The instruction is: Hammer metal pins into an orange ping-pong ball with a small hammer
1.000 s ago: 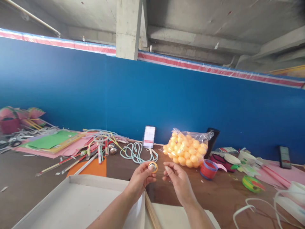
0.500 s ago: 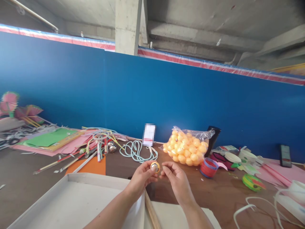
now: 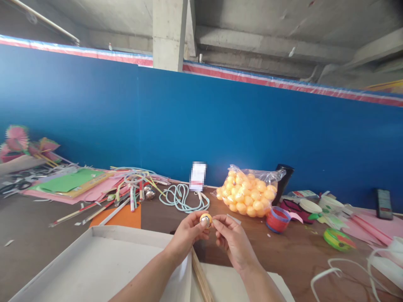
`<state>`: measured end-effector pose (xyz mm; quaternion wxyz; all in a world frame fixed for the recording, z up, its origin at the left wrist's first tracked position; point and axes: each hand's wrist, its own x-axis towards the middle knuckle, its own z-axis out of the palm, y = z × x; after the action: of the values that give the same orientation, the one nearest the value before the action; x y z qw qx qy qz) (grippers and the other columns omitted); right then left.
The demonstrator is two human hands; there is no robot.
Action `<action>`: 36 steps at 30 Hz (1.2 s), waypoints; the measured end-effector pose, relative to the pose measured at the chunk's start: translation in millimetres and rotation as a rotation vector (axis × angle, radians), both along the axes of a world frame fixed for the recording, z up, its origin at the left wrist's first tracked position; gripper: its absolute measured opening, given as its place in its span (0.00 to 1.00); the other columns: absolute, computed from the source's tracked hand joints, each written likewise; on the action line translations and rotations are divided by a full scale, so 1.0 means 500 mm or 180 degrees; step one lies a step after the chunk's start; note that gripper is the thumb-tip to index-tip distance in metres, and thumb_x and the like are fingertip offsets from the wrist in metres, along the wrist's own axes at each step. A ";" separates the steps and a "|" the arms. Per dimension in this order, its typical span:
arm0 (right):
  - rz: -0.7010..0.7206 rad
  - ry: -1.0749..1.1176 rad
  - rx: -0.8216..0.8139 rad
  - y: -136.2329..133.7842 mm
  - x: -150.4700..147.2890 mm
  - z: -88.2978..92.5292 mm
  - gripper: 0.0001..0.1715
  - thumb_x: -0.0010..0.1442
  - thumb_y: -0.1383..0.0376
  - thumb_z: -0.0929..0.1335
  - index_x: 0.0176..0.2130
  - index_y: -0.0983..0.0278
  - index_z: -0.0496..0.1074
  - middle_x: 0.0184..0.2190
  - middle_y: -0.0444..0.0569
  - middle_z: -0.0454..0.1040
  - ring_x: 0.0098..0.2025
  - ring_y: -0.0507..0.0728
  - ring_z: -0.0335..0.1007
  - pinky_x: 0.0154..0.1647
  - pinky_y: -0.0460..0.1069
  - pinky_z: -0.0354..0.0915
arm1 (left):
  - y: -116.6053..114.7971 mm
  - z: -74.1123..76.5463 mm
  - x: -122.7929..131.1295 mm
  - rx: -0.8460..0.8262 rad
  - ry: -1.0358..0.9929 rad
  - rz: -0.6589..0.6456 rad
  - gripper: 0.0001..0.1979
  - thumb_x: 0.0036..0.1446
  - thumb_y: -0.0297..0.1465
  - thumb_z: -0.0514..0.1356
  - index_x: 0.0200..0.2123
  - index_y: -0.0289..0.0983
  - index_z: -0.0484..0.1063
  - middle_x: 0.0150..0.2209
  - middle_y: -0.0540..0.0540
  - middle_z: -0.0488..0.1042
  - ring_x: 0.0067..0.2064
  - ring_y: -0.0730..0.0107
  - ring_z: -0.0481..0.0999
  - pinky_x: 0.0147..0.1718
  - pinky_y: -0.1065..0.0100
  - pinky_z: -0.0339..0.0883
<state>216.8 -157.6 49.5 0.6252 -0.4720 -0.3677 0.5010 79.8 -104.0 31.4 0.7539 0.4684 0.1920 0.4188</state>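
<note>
My left hand point(image 3: 189, 233) holds an orange ping-pong ball point(image 3: 205, 216) between thumb and fingers, above the table's middle. A shiny silver patch point(image 3: 206, 222) covers part of the ball's near side. My right hand point(image 3: 231, 239) is closed in a pinch, its thumb and index fingertips at the ball's right edge. Whatever lies between those fingertips is too small to make out. Just behind the right hand, a thin pale strip point(image 3: 234, 219) shows; I cannot tell whether the hand holds it. More orange balls fill a clear plastic bag point(image 3: 247, 193) beyond my hands.
A white open box point(image 3: 94, 264) lies at the front left, beside a wooden stick point(image 3: 201, 277). Behind are coiled pale-blue cord point(image 3: 179, 199), silver balls point(image 3: 149, 193), sticks and coloured paper point(image 3: 66, 182). Rightward stand a red-and-blue tape roll point(image 3: 278, 220) and a green tape roll point(image 3: 338, 240).
My right fingertips have moved left to the ball's edge, closing the small gap. A pale strip now shows behind the right hand. The left hand keeps hold of the ball.
</note>
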 end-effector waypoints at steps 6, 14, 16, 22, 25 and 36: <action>0.0255 0.0315 -0.0095 0.001 0.006 -0.005 0.11 0.47 0.61 0.73 0.32 0.64 0.74 0.22 0.40 0.64 0.21 0.45 0.55 0.18 0.39 0.58 | -0.003 0.006 0.000 -0.0038 0.0045 0.0037 0.21 0.45 0.38 0.64 0.43 0.36 0.70 0.36 0.45 0.72 0.31 0.73 0.71 0.31 0.70 0.65; 0.0264 0.0358 -0.0025 0.003 0.007 -0.007 0.10 0.47 0.62 0.73 0.31 0.64 0.74 0.23 0.40 0.64 0.21 0.45 0.55 0.19 0.39 0.58 | -0.001 0.004 0.001 -0.0004 0.0046 -0.0001 0.21 0.45 0.37 0.64 0.43 0.35 0.70 0.35 0.44 0.72 0.30 0.74 0.71 0.29 0.71 0.65; 0.0270 0.0384 -0.0022 0.002 0.008 -0.006 0.09 0.47 0.62 0.73 0.31 0.64 0.74 0.23 0.40 0.64 0.22 0.45 0.55 0.19 0.39 0.58 | -0.001 0.005 0.001 0.0013 0.0071 0.0009 0.21 0.45 0.38 0.64 0.43 0.35 0.70 0.36 0.44 0.72 0.30 0.74 0.71 0.29 0.70 0.65; 0.0335 0.0466 -0.0030 0.000 0.007 -0.002 0.10 0.46 0.63 0.73 0.30 0.65 0.74 0.23 0.41 0.67 0.20 0.45 0.55 0.18 0.40 0.57 | -0.002 0.006 0.000 0.0007 0.0119 -0.0013 0.22 0.44 0.38 0.65 0.43 0.35 0.71 0.34 0.44 0.72 0.29 0.74 0.70 0.29 0.70 0.65; 0.0368 0.0461 -0.0046 -0.001 0.007 -0.001 0.10 0.45 0.63 0.74 0.30 0.65 0.74 0.23 0.41 0.67 0.20 0.44 0.55 0.18 0.40 0.57 | -0.002 0.005 0.001 0.0010 0.0098 -0.0005 0.22 0.44 0.39 0.65 0.42 0.35 0.71 0.34 0.45 0.72 0.28 0.74 0.70 0.29 0.70 0.65; 0.0508 0.0593 0.0022 0.001 0.009 -0.008 0.08 0.48 0.64 0.72 0.30 0.66 0.73 0.23 0.41 0.66 0.20 0.44 0.55 0.20 0.39 0.58 | 0.000 0.003 0.000 0.0002 0.0021 -0.0146 0.20 0.48 0.36 0.63 0.44 0.33 0.70 0.34 0.44 0.72 0.29 0.75 0.71 0.30 0.71 0.65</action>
<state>221.4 -157.0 45.6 0.6165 -0.3904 -0.3462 0.5897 80.0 -104.1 32.9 0.7625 0.4743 0.1835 0.3999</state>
